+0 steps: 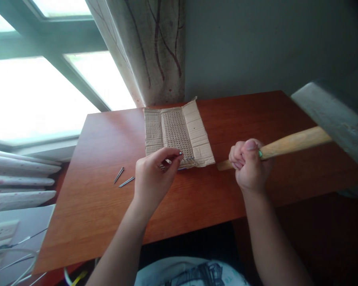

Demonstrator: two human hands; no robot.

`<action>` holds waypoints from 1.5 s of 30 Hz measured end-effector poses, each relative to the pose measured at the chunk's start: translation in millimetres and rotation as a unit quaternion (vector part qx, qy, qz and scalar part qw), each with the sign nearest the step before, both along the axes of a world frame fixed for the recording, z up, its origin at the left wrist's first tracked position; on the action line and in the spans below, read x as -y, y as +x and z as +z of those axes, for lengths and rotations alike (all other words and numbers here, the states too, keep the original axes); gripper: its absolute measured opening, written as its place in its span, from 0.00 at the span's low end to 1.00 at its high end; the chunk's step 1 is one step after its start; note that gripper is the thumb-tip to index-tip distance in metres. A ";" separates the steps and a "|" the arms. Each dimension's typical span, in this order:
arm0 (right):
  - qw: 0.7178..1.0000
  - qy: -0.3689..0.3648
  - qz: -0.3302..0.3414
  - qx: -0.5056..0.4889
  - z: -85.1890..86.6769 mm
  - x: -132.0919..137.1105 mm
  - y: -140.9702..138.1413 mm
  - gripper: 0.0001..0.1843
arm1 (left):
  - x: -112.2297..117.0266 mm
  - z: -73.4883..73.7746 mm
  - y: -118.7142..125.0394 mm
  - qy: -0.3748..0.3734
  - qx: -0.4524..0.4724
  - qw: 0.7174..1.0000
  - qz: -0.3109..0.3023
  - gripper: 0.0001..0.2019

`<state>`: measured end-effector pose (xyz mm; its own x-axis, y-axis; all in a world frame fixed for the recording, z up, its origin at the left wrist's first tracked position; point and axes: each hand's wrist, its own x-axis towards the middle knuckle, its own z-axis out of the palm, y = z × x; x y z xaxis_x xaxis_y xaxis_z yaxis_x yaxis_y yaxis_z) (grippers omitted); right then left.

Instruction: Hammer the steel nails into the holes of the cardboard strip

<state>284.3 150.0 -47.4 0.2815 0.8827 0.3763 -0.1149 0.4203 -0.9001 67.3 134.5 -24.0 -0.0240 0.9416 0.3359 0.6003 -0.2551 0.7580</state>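
Thumb and forefinger of my left hand [156, 174] are pinched on a nail [180, 153], whose small pale head shows at the fingertips. That hand is over the near edge of a creased piece of cardboard [201, 145] with rows of small holes down its middle. Some metal bits, apparently nails, show along the cardboard's near edge, partly hidden by my fingers. My right hand [250, 165] is wrapped round the wooden handle of a hammer [298, 143], held raised to the right. Its big grey metal head runs past the right edge of the view.
Several loose nails [126, 182] lie left of my left hand on the brown wooden table [104, 222]. A window and a patterned curtain [163, 47] stand behind it. Cables and a wall socket [4, 231] are at the lower left.
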 end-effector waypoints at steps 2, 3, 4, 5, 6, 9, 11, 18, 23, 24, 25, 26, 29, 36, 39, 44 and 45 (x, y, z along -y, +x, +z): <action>1.000 0.000 0.001 -0.003 0.6 -0.1 0.3 0.30 | -0.2 1.1 0.2 0.004 -0.011 1.000 -0.002 0.02; 1.000 0.000 0.001 -0.004 0.7 -0.1 0.4 0.30 | -0.3 1.6 0.3 0.006 -0.015 1.000 -0.003 0.02; 1.000 -0.001 0.001 -0.004 0.5 0.0 0.5 0.30 | -0.3 2.2 0.4 0.009 -0.018 1.000 -0.004 0.02; 1.000 -0.001 0.000 -0.004 0.3 0.1 0.6 0.30 | -0.3 2.6 0.6 0.012 -0.020 1.000 -0.005 0.02; 1.000 -0.002 0.000 -0.004 -0.1 0.2 0.6 0.29 | -0.3 2.8 0.7 0.014 -0.022 1.000 -0.006 0.02; 1.000 -0.003 0.002 -0.006 -1.6 0.9 0.3 0.29 | 0.0 2.5 0.8 0.018 -0.022 1.000 -0.008 0.01; 1.000 -0.002 0.001 -0.006 -2.3 1.2 -0.3 0.29 | 0.1 1.7 0.7 0.017 -0.021 1.000 -0.008 0.02; 1.000 -0.011 0.002 0.007 -4.0 1.2 -2.7 0.29 | -0.7 -0.4 0.8 0.015 -0.019 1.000 -0.007 0.02; 1.000 0.002 0.004 0.012 -6.8 1.2 -2.9 0.28 | 0.2 -2.3 0.8 0.022 -0.017 1.000 -0.008 0.02; 1.000 0.003 0.004 0.014 -7.1 1.3 -2.9 0.28 | 0.6 -2.6 0.7 0.024 -0.016 1.000 -0.008 0.02; 1.000 0.002 0.005 0.015 -7.2 1.5 -2.8 0.28 | 1.0 -2.9 0.7 0.025 -0.016 1.000 -0.008 0.02; 1.000 -0.001 0.004 0.016 -7.2 1.7 -2.8 0.28 | 1.3 -3.0 0.6 0.025 -0.016 1.000 -0.007 0.02; 1.000 -0.006 0.001 0.017 -6.8 2.0 -3.0 0.28 | 1.5 -3.2 0.7 0.026 -0.016 1.000 -0.004 0.02; 1.000 0.004 0.000 0.014 -5.9 1.3 -3.5 0.27 | 0.6 -2.1 1.8 0.020 -0.010 1.000 -0.002 0.02; 1.000 -0.003 -0.002 0.017 -4.6 1.7 -3.7 0.28 | 1.0 -1.7 2.5 0.018 -0.006 1.000 -0.001 0.02; 0.999 -0.021 -0.011 0.035 -2.5 3.0 -3.8 0.29 | 0.7 -2.3 2.2 0.013 -0.006 1.000 0.004 0.02; 0.999 -0.022 -0.011 0.036 -2.4 3.1 -3.8 0.29 | 0.5 -2.4 2.1 0.013 -0.005 1.000 0.006 0.02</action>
<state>280.6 146.9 -49.8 0.2740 0.8930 0.3571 -0.0408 0.3818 -0.9233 69.4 134.0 -26.4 -0.0307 0.9322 0.3606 0.6115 -0.2678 0.7446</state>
